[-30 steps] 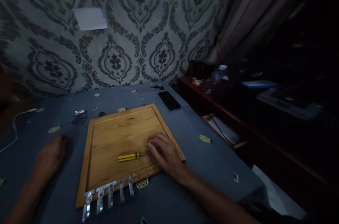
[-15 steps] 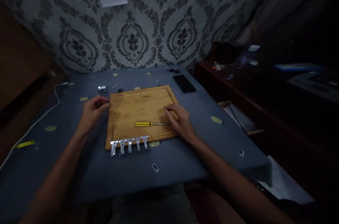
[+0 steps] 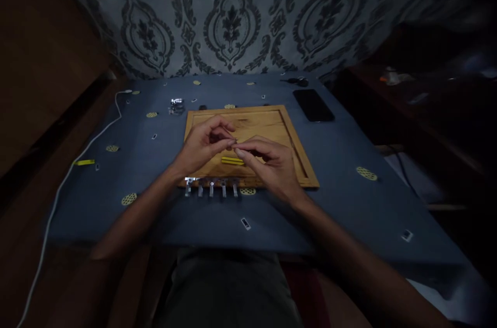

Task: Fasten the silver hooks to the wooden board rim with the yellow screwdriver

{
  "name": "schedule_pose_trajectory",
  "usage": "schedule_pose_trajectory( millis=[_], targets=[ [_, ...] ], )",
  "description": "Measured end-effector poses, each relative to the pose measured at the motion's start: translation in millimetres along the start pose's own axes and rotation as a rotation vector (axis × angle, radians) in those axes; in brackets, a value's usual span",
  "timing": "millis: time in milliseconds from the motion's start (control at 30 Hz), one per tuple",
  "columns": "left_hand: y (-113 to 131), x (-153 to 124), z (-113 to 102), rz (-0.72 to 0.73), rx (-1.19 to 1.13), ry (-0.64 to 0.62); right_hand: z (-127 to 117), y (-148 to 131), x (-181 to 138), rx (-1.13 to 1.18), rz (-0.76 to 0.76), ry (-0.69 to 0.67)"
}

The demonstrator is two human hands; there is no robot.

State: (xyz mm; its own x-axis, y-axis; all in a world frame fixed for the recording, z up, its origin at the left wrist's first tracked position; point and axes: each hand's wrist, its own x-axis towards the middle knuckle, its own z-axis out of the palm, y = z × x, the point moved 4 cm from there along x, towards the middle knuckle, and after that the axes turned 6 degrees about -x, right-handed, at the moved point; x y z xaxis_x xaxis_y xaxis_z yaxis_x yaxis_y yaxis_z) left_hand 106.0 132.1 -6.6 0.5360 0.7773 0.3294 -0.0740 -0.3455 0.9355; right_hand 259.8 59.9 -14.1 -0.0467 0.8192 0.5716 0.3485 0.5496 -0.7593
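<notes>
My left hand (image 3: 204,144) and my right hand (image 3: 274,166) meet above a framed wooden board (image 3: 267,122), fingertips almost touching. Both are closed in a pinch. A tiny dark thing shows at the left fingertips, too small to name. Below the fingers, the yellow handle of a screwdriver (image 3: 232,161) lies on the board; my right hand hides its shaft. Along the board's near edge sits a row of several metal hinges (image 3: 212,188), their arms sticking out toward me.
More metal hinge-like parts (image 3: 176,105) lie behind the board's left corner. A black phone (image 3: 313,105) rests at the back right, with a dark keyed object (image 3: 298,81) behind it. A white cable (image 3: 79,157) and a yellow object (image 3: 84,162) are on the left of the blue tablecloth (image 3: 155,229).
My hands have come together over the board from its left and right sides, fingertips now pinched. The view has shifted, so the board appears farther right and higher.
</notes>
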Motion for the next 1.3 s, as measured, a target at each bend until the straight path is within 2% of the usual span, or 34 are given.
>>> schedule_pose_trajectory(
  millis=[200, 300, 433, 567, 900, 1100, 1200, 1300],
  targets=[
    [-8, -3, 6, -0.015, -0.043, -0.037, 6, 16, -11, 0.124, 0.174, 0.079],
    [-7, -6, 10, -0.002, -0.026, -0.086, 6, 21, -15, 0.111, 0.235, 0.108],
    [-5, -10, 11, 0.039, 0.043, -0.105, 6, 22, -16, 0.083, 0.255, 0.101],
    [-9, -14, 11, 0.047, 0.014, -0.093, 4, 24, -17, 0.079, 0.275, 0.099],
    [-14, -17, 14, -0.057, -0.090, -0.092, -2, 22, -16, -0.042, 0.137, 0.073],
    [-12, -19, 14, -0.067, -0.042, -0.131, -5, 20, -17, -0.112, 0.097, 0.059],
    [-12, -16, 8, -0.046, -0.013, -0.137, -5, 20, -18, -0.094, 0.107, 0.025],
    [-15, -9, -10, 0.016, 0.026, -0.036, -1, 23, -18, -0.063, 0.128, -0.103]
  ],
)
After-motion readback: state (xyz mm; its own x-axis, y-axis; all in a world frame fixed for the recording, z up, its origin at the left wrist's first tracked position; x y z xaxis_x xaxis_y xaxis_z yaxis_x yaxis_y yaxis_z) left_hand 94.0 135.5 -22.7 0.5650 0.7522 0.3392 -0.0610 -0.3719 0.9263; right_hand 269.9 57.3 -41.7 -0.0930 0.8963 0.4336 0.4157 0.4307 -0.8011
